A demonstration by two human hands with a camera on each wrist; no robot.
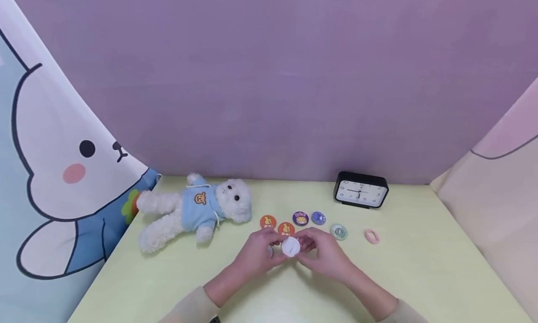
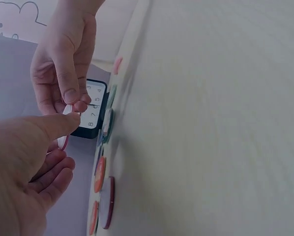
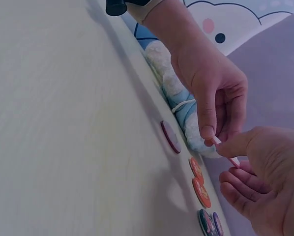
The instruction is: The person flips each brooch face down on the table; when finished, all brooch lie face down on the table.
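Observation:
Between both hands, above the table, is a round badge point(image 1: 290, 247) with its white back towards the head camera. Thumb and fingers of my left hand point(image 1: 257, 253) pinch its left edge; my right hand point(image 1: 325, 254) pinches the opposite edge. From the side, in the left wrist view, the badge point(image 2: 63, 142) looks thin, with a reddish rim. Under the left hand, another badge point(image 2: 107, 202) with a dark red rim lies on the table. Two orange badges point(image 1: 268, 222) with thumbs-up prints lie just beyond the hands.
Further badges lie behind the right hand: a purple one point(image 1: 300, 218), a blue-violet one point(image 1: 318, 218) and a green one point(image 1: 339, 232). A pink oval loop point(image 1: 371, 236) is to the right. A black clock point(image 1: 361, 190) stands at the back; a plush toy point(image 1: 199, 206) lies left.

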